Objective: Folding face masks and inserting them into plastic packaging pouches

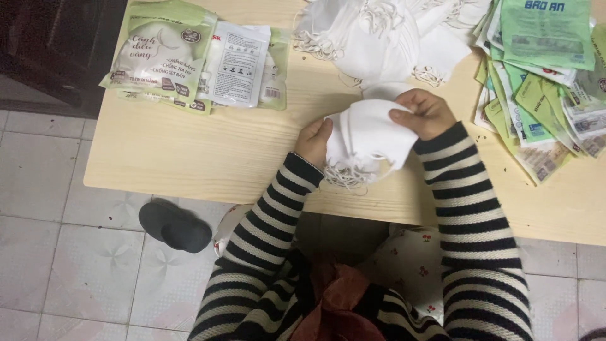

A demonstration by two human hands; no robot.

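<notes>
Your left hand point(314, 140) and right hand point(424, 112) both pinch small stack of white fabric face masks point(363, 136) over pale wooden table point(208, 151); grey tiled floor point(69, 252) below.

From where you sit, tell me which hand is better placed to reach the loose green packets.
Right. The right hand pinches the white mask stack on the side nearer the loose green packets. The left hand holds the stack's far side, nearer the filled bags.

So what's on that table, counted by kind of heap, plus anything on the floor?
White mask heaps: 2, one in both hands, one loose behind
Packet stacks: 2, left, right
Dark slipper on floor: 1
Total: 5
</notes>
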